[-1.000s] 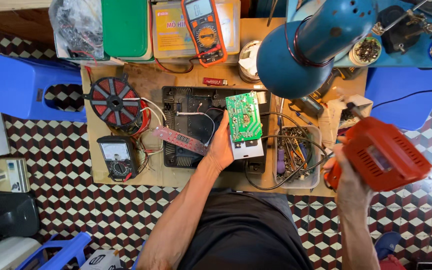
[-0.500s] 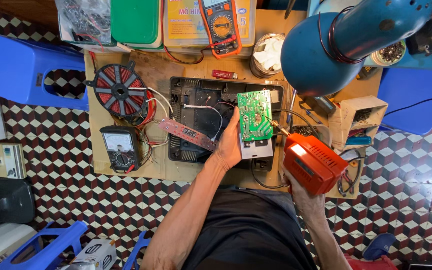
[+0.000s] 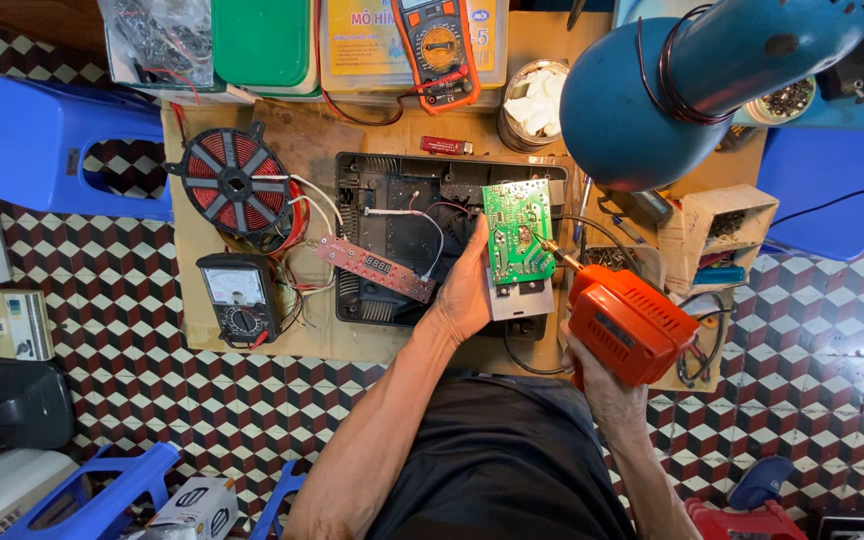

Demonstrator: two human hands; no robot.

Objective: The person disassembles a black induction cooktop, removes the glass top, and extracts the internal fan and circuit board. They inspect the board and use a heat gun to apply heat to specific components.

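My left hand [image 3: 465,290] holds a green circuit board [image 3: 515,232] with a grey metal plate at its lower end, tilted up over the open black appliance casing [image 3: 392,200]. My right hand [image 3: 592,385] grips an orange soldering gun [image 3: 632,322]. Its metal tip [image 3: 552,254] touches the right edge of the green board. A narrow red display board [image 3: 374,268] lies across the casing, joined to it by thin wires.
On the wooden worktop [image 3: 202,310] lie a red copper coil [image 3: 234,183], a black analog meter [image 3: 237,295] and an orange digital multimeter [image 3: 438,45]. A blue lamp [image 3: 642,90] hangs over the right side. Blue plastic stools [image 3: 42,140] stand around on the checkered floor.
My right hand has brought the orange soldering gun from the far right in to the green board, where its tip now touches. My left hand has kept the board in place.
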